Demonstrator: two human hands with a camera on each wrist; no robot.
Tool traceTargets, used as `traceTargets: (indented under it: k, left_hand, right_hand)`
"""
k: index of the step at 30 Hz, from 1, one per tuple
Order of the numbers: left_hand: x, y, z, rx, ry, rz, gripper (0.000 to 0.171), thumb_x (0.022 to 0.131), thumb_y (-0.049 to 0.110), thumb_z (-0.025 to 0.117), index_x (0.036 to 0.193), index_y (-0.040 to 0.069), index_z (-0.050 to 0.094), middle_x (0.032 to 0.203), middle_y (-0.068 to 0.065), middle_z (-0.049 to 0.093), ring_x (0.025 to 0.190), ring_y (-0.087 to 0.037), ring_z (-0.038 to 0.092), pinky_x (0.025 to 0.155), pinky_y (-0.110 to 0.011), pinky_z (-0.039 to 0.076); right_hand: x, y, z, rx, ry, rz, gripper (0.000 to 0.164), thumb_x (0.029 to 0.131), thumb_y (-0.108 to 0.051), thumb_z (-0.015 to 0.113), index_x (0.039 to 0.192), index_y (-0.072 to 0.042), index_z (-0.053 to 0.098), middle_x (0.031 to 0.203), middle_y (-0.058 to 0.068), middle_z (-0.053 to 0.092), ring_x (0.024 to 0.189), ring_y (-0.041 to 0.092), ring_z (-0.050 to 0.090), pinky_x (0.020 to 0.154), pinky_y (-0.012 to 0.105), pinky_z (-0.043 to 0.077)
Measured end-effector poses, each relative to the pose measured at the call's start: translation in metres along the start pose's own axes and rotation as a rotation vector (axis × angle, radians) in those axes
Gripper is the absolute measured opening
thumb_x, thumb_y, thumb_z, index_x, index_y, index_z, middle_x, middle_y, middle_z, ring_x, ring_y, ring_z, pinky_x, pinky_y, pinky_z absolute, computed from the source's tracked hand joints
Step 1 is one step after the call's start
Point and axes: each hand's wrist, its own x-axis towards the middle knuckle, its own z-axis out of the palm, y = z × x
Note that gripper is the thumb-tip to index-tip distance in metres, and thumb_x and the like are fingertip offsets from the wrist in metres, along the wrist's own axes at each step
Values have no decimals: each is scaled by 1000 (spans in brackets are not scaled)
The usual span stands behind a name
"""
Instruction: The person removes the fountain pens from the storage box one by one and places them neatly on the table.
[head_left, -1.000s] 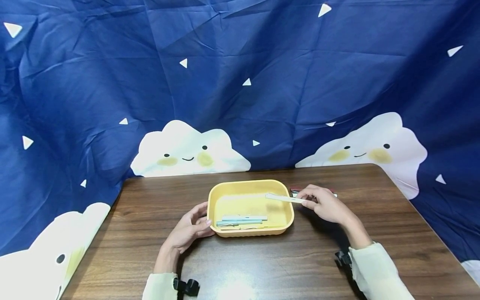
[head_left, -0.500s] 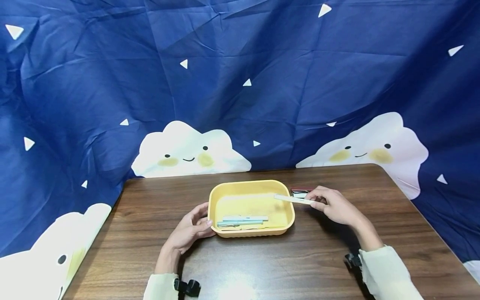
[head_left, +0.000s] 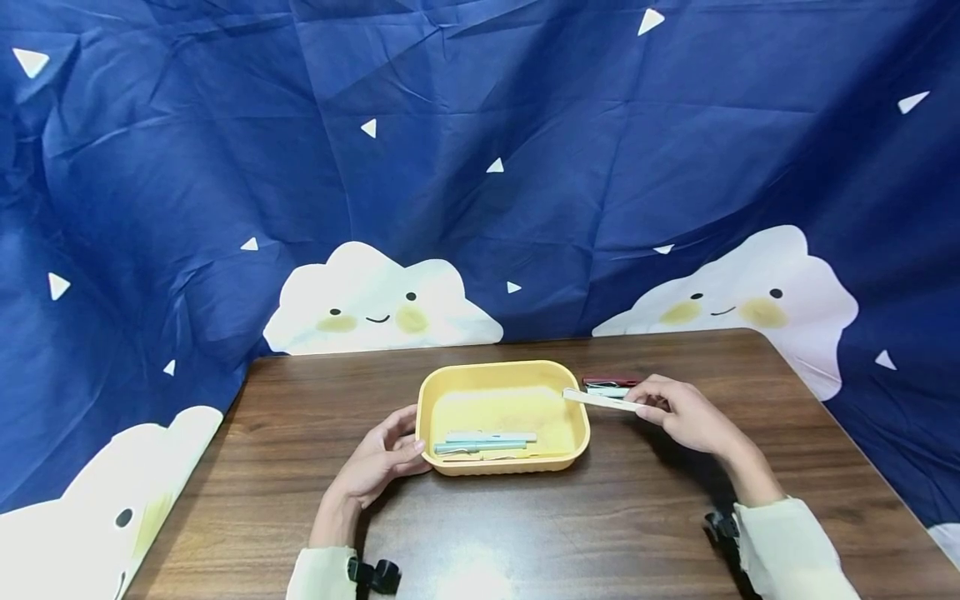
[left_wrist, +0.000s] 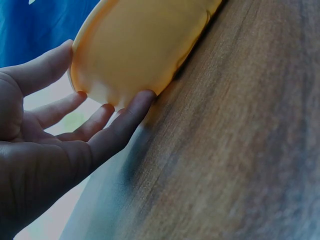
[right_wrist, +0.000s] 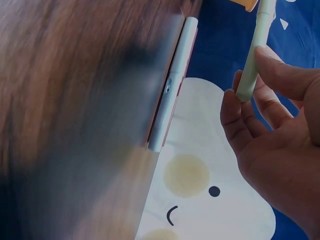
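Observation:
A yellow plastic tray (head_left: 495, 379) stands on the table. My left hand (head_left: 382, 454) holds its left end, with thumb and fingertips against the wall, as the left wrist view also shows. In the tray lie a white pen (head_left: 491, 436), a light-blue pen (head_left: 480, 447) and a yellow pen (head_left: 510, 455), side by side near the front wall. My right hand (head_left: 686, 411) pinches another white pen (head_left: 600, 401) by one end; its far end reaches over the tray's right rim. In the right wrist view this pen (right_wrist: 256, 55) looks pale greenish, between thumb and fingers.
Just right of the tray, behind the held pen, a dark red pen (head_left: 611, 382) and a pale pen (head_left: 606, 392) lie on the brown wooden table (head_left: 555, 533). A blue cloth (head_left: 480, 200) with clouds hangs behind the table's far edge.
My right hand has moved right with the white pen, drawing it from over the tray to its right rim. More of the two pens on the table shows. My left hand stays put.

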Motion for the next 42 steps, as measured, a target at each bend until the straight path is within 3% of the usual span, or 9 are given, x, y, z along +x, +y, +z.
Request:
traceTargets:
  k: [22, 37, 42]
  left_hand:
    - [0, 0, 0, -2, 3, -4, 66, 99, -6, 56, 157, -3, 24, 153, -30, 30, 123, -34, 57, 95, -50, 54]
    - [0, 0, 0, -1, 0, -3, 66, 99, -6, 56, 157, -2, 23, 154, -30, 30, 122, -33, 57, 95, -49, 54]
    - [0, 0, 0, -4, 2, -9, 66, 99, -7, 55, 157, -2, 24, 155, -29, 29, 121, -32, 59, 95, -49, 54]
  right_hand:
    - [-16, 24, -12, -93, 60, 7, 22, 83, 8, 76, 95, -11, 72, 87, -7, 64, 77, 5, 55, 65, 26, 47]
    - [-15, 38, -17, -162, -76, 105, 19, 86, 5, 74, 93, -12, 72, 87, -3, 63, 80, 12, 54, 70, 34, 49]
    - [-14, 44, -16, -172, -80, 136, 18, 87, 5, 73, 95, -11, 73, 89, -5, 64, 82, 15, 56, 73, 37, 50]
